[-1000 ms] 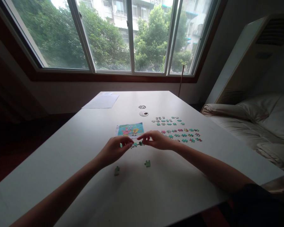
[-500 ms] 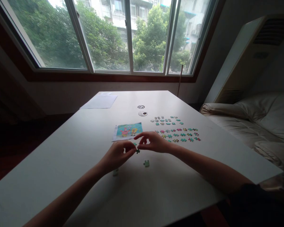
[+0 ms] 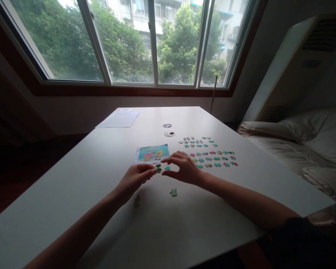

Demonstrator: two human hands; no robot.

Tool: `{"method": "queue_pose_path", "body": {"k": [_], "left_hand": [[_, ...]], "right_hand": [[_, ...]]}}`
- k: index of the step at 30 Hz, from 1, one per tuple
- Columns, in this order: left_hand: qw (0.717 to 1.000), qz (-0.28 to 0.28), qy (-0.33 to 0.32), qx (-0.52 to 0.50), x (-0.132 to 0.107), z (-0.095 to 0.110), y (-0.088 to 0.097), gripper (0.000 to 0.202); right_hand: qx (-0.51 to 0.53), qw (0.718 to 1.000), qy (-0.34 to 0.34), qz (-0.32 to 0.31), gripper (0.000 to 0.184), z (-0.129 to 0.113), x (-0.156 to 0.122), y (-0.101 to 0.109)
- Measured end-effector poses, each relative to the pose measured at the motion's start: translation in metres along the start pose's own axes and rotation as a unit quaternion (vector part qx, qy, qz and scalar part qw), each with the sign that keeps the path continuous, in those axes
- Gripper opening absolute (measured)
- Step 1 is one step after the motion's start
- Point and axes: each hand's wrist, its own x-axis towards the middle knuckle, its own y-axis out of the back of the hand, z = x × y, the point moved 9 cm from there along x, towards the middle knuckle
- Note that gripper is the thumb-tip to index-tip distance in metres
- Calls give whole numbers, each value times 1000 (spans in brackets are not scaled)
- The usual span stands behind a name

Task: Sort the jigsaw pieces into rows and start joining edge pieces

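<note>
My left hand (image 3: 137, 175) pinches a dark green jigsaw piece (image 3: 158, 169) between thumb and fingertips, just above the white table. Facing it from the right, my right hand (image 3: 184, 168) is open, its thumb and fingers spread apart. A teal jigsaw piece (image 3: 167, 168) shows in the gap of the right hand; whether the fingers touch it I cannot tell. Behind both hands lies a picture sheet (image 3: 152, 153) with cartoon figures on a blue-green ground. One pale green piece (image 3: 173, 192) rests nearer to me, and another piece (image 3: 137, 201) lies in shadow by my left forearm.
Several rows of loose jigsaw pieces (image 3: 208, 159) spread over the right side of the white table (image 3: 72, 175). Two round inserts (image 3: 169, 133) sit in the tabletop further back. White papers (image 3: 118, 119) lie at the far left corner. A pale sofa (image 3: 285, 138) stands to the right.
My left hand has turned and moved slightly away from me, bringing the dark green piece up into plain view. My right hand has shifted slightly right, its fingers spread wider.
</note>
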Motion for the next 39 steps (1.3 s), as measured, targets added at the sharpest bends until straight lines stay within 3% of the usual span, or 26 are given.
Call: {"method": "queue_pose_path", "body": {"k": [7, 11, 15, 19, 24, 30, 39], "left_hand": [[999, -17, -23, 30, -2, 9, -6, 30], [990, -6, -62, 128, 0, 15, 2, 33], [936, 32, -162, 310, 1, 24, 20, 28], [880, 3, -255, 400, 0, 23, 21, 21], [850, -64, -293, 434, -2, 16, 8, 23], [846, -87, -278, 447, -2, 12, 4, 25], [851, -83, -290, 430, -4, 13, 5, 22]], "right_hand": [[-33, 999, 10, -1, 27, -2, -1, -3], [-47, 999, 13, 9, 27, 0, -1, 1], [-55, 998, 7, 19, 28, 6, -2, 5], [-58, 998, 8, 18, 30, 8, -2, 5], [-54, 998, -27, -12, 27, 18, -1, -5], [-55, 991, -79, -92, 21, 33, -3, -31], [-84, 984, -93, -130, 23, 36, -3, -40]]}}
